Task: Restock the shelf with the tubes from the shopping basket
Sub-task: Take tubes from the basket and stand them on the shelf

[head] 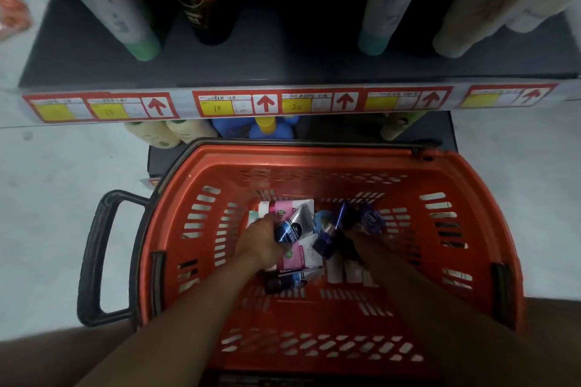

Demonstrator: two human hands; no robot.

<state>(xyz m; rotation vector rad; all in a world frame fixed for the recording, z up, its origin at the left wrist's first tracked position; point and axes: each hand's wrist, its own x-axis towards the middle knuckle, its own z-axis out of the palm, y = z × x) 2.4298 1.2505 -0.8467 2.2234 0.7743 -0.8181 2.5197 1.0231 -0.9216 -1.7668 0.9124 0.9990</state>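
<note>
We look straight down into the red shopping basket (490, 214), which sits on the floor in front of the shelf (220, 72), and both of our hands are inside it among the tubes. Our left hand (262, 237) has its grip closed round a blue and silver tube (294, 226), fingers curled over its dark lower end while the silver crimped end points up toward the shelf. Our right hand (361, 234) is down in the right part of the pile against a dark purple tube (367, 218); the hand is blurred and mostly hidden by the forearm, so we cannot tell whether that grip is closed or loose. Between the two hands a second purple tube (328, 237) stands tilted. Under the left wrist lies a pink and white tube (300, 258), another pink one (278, 207) lies beyond the fingers, and a dark blue tube (284, 281) lies nearer us on the basket floor, with a few white tubes (344, 273) just beside it. The black handle (97, 258) of the basket hangs out to the left. On the shelf above stand tall tubes cap-down, and its front edge carries red and yellow price labels (267, 102) with arrows.
</note>
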